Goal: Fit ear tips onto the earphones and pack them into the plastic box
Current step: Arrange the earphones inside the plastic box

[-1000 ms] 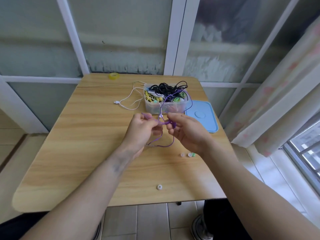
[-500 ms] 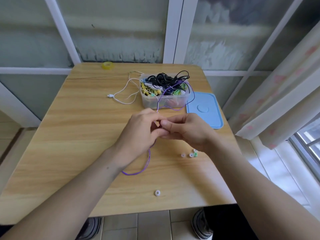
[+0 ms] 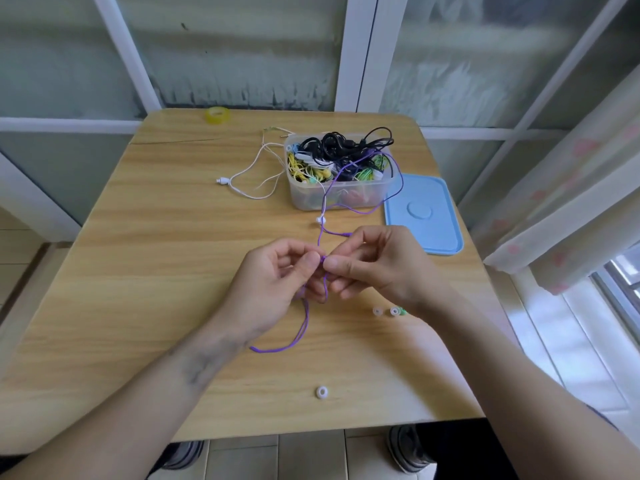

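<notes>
While both hands (image 3: 273, 282) (image 3: 377, 268) pinched the purple earphone (image 3: 323, 259) at frame centre, seating the tip squarely looked wise.

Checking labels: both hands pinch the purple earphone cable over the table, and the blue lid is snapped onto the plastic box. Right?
Not quite. The blue lid is off, lying flat on the table right of the open plastic box, as the head view shows. The rest holds: the left hand and right hand pinch the purple earphone cable.
</notes>
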Available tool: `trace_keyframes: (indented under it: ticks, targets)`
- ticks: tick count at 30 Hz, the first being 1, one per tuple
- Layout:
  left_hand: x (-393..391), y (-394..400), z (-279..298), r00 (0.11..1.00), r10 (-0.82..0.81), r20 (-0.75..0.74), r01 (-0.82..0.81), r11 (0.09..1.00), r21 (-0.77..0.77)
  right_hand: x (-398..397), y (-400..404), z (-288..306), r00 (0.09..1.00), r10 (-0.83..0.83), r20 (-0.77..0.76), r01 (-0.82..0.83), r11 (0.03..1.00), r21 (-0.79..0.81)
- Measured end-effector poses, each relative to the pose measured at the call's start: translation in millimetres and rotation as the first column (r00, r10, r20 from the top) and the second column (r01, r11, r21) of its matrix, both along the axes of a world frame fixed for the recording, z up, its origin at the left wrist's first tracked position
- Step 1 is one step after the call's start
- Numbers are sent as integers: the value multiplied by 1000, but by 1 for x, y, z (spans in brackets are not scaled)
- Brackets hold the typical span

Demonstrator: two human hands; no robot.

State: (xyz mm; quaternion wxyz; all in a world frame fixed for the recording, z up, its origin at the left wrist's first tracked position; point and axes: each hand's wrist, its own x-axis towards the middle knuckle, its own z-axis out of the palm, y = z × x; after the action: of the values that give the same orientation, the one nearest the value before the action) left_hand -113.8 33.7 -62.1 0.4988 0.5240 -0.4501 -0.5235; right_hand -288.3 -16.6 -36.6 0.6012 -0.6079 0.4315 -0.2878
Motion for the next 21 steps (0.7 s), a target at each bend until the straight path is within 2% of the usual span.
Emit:
trace_keyframes:
  ticks: [3,5,8,14,17,21]
  targets:
    - [-6,3,-4,996,49,-79,-46,998,43,1,3,-4,996,-61,-62,53,990,-129]
    - [-8,3,-4,990,69,-126,-62,996,58,1,6,-7,993,-92,-67,81,984,-161]
    - [-10,4,-4,970,96,-225,-75,992,98,-2,11,-13,990,-76,-119,44,966,-256]
    - [-16,7,-2,919,32,-392,32,987,155,-7,12,-18,996,-29,-87,-3,941,-340]
    - [-16,6,1,907,31,-420,35,988,149,-9,11,-16,993,-46,-105,3,926,-378]
    - [-14,4,2,922,41,-386,8,992,125,-19,9,-9,974,25,-226,-113,916,-385]
